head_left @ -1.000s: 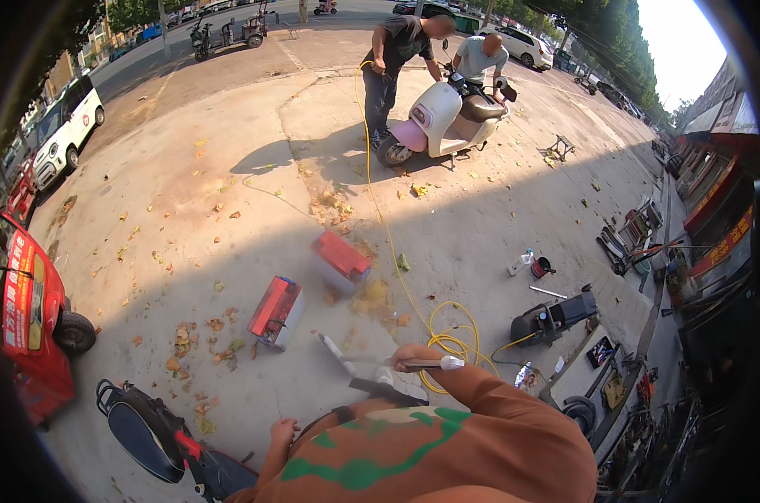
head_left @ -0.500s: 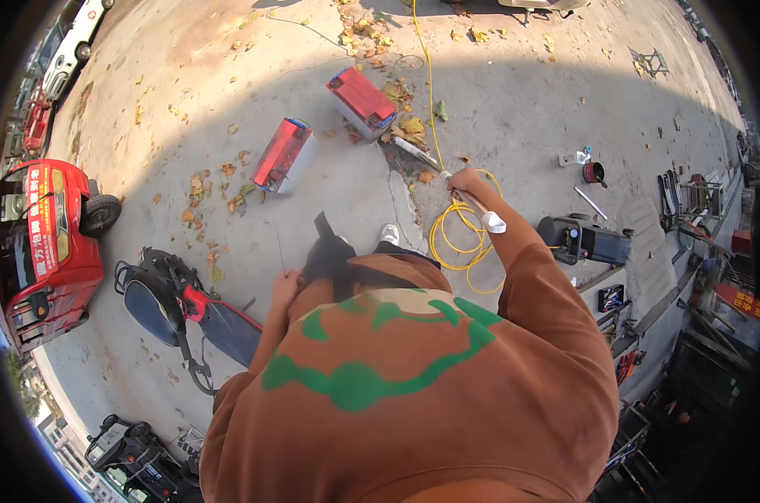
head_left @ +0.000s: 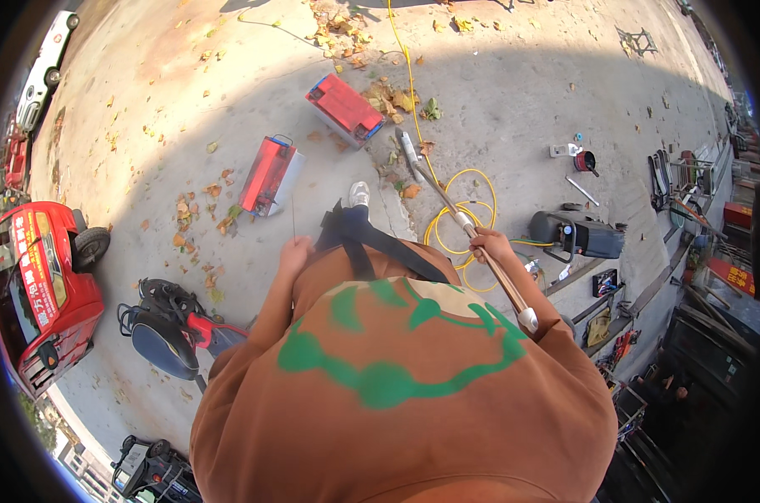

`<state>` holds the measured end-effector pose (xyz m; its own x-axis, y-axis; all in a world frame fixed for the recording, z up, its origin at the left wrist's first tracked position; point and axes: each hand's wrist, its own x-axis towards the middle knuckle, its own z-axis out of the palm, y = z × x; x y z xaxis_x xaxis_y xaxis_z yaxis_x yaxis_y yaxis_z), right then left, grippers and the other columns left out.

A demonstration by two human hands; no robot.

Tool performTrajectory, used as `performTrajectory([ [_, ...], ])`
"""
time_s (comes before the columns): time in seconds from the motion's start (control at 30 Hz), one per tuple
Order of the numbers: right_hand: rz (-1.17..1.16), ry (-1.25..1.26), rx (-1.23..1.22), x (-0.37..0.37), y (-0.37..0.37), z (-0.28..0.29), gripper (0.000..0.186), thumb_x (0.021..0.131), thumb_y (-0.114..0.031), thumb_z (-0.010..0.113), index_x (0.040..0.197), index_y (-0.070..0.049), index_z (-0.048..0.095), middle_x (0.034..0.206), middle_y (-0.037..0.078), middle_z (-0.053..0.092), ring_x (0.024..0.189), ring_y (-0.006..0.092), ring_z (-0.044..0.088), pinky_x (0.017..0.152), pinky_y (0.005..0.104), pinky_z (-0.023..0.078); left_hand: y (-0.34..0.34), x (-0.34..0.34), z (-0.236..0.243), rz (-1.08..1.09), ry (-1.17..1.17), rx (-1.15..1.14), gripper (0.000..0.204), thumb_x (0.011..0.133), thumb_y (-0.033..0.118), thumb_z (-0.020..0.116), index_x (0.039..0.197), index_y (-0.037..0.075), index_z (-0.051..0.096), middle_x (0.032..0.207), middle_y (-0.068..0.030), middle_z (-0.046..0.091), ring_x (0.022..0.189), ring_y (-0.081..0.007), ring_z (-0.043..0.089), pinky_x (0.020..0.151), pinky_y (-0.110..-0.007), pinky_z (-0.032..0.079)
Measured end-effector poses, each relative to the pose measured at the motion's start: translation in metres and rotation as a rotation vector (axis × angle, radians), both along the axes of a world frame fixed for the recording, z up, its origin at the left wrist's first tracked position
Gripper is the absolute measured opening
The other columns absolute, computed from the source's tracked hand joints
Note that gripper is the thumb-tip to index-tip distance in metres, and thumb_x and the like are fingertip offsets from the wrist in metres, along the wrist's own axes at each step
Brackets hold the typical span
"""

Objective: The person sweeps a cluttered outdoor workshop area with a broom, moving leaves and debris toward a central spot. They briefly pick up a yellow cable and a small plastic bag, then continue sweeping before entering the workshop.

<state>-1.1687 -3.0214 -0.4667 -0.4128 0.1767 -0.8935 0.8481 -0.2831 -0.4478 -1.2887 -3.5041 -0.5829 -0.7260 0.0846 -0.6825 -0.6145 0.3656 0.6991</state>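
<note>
My right hand (head_left: pixel 486 245) is wrapped round a long pole tool (head_left: pixel 464 219) at the right of my body, with a white cap at its near end and a pale metal head resting near the batteries. My left hand (head_left: pixel 297 250) is closed, with a thin wire or rod (head_left: pixel 293 218) standing up from its fingers, its far part hard to make out. Two red-topped batteries (head_left: pixel 265 172) (head_left: pixel 343 107) lie on the concrete ahead. Black straps (head_left: pixel 383 247) cross below my brown shirt. A yellow hose (head_left: pixel 472 205) lies coiled beyond my right hand.
A red vehicle (head_left: pixel 40 285) and a dark scooter (head_left: pixel 165 339) stand at left. A black machine (head_left: pixel 574 236), a bottle (head_left: pixel 562 150), a dark cup (head_left: pixel 584 163), a loose tube (head_left: pixel 582 189) and scattered tools are at right. A small metal frame (head_left: pixel 636 40) lies farther off.
The view has tipped down, losing the two people by the white scooter. My right hand has moved back toward my body with the pole, which now lies more lengthwise along my right side.
</note>
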Motion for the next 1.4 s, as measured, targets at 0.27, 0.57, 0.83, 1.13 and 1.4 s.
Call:
performTrajectory([
  [0.27,-0.836,-0.281,-0.691,-0.084,-0.041,-0.066,0.011,0.084,0.000,0.044,0.073,0.002,0.040,0.063,0.004,0.045,0.047,0.0073,0.045,0.038,0.0157,0.045,0.012,-0.083,0.039,-0.019,-0.135,-0.102,0.024,0.085,0.028,0.056,0.086,0.006,0.063,0.067,-0.0029,0.061,0.047,-0.0054,0.040,0.042,-0.023,0.030],
  [0.57,-0.188,0.018,-0.485,-0.331,-0.006,-0.097,0.009,0.081,0.001,0.051,0.084,-0.003,0.043,0.062,0.003,0.046,0.047,0.0096,0.046,0.038,0.0218,0.041,-0.029,-0.100,0.047,0.168,-0.225,-0.185,0.023,0.084,0.029,0.056,0.091,0.007,0.061,0.070,-0.0034,0.061,0.043,-0.0036,0.035,0.036,-0.020,0.026],
  [0.83,-0.009,0.288,-0.029,-0.402,0.026,-0.039,0.077,0.077,0.006,0.056,0.143,-0.006,0.020,0.064,0.009,0.053,0.046,0.0137,0.047,0.038,0.0280,0.036,-0.027,-0.095,0.050,0.320,-0.303,-0.157,0.023,0.083,0.027,0.057,0.089,0.006,0.061,0.070,-0.0049,0.062,0.045,-0.0059,0.039,0.036,-0.023,0.030],
  [1.13,-0.028,0.071,0.215,-0.255,0.091,0.009,0.072,0.076,0.005,0.057,0.141,-0.005,0.028,0.066,0.009,0.056,0.043,0.0122,0.047,0.036,0.0265,0.037,0.017,-0.106,0.040,0.401,-0.333,-0.105,0.024,0.081,0.027,0.058,0.090,0.005,0.060,0.071,-0.0054,0.062,0.046,-0.0060,0.039,0.037,-0.022,0.030],
  [1.4,-0.550,-0.053,-0.322,-0.306,0.155,-0.087,0.008,0.083,-0.002,0.047,0.085,-0.005,0.040,0.060,0.000,0.043,0.043,0.0042,0.040,0.036,0.0157,0.038,0.098,-0.103,0.022,0.567,-0.306,-0.099,0.024,0.080,0.024,0.058,0.088,0.003,0.061,0.071,-0.0073,0.063,0.051,-0.0097,0.047,0.045,-0.026,0.038],
])
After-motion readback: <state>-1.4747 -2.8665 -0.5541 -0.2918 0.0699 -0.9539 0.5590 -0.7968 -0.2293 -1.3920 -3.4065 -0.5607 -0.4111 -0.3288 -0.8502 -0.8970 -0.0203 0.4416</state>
